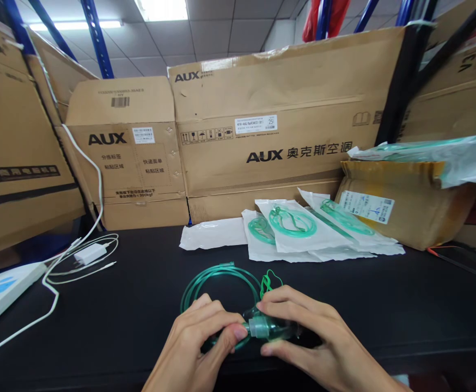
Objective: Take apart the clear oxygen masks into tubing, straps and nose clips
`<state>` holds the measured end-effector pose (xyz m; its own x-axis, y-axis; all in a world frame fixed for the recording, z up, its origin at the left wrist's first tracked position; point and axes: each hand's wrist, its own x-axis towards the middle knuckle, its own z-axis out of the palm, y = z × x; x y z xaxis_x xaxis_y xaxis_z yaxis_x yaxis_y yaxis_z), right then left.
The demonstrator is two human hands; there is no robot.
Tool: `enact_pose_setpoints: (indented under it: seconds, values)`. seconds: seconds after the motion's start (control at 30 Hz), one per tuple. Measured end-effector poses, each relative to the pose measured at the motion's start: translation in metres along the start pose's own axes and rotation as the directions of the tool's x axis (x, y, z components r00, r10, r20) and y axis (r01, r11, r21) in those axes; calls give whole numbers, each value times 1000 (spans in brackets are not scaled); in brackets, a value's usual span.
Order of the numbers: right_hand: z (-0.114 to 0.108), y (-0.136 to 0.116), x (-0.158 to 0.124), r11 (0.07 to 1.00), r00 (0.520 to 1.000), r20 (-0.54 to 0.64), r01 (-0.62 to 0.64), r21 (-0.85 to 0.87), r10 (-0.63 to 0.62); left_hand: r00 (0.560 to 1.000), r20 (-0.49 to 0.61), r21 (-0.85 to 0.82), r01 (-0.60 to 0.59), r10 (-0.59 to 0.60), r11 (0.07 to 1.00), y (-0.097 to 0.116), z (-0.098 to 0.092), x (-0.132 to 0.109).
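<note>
Near the front edge of the black table, my right hand [303, 321] is closed around a clear green oxygen mask [276, 328], thumb below and fingers above. The mask's pale connector [258, 327] points left. My left hand [209, 337] pinches the end of the green tubing at that connector. Whether the tube is pushed fully on, I cannot tell. The coiled green tubing [205, 276] lies behind my left hand, its free end at the top of the coil. A bright green elastic strap [267, 283] loops up behind the mask. My fingers hide much of the mask.
Several white packs [291, 245] of green masks and tubing lie behind my hands. An opened brown carton [401, 218] stands right with more packs on top. Large AUX cartons [279, 109] wall off the back. A power strip [5, 294], white cable and charger [91, 253] lie left.
</note>
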<state>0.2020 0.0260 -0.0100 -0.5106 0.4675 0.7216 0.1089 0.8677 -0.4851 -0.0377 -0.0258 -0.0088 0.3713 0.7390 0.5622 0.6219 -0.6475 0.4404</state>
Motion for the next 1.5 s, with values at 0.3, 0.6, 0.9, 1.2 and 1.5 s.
enact_pose_setpoints:
  seconds: [0.3,0.6,0.9,1.2,1.5]
  values:
    - [-3,-6,5,991,990,31,-136,-8,136,999,-41,9,-20,21,1000,-1,3,1]
    - [-4,-9,4,968,969,8,-247,-41,247,977,-192,-43,-99,89,994,-1,7,-2]
    - [-5,-11,1,965,973,16,-227,-130,231,966,-203,0,-161,158,987,-4,11,-3]
    - [-5,-13,-2,958,969,39,-235,-167,245,958,-218,130,-162,188,978,-5,24,-5]
    - [-5,-13,2,966,976,28,-207,-155,214,936,-303,105,-154,179,983,-2,34,-5]
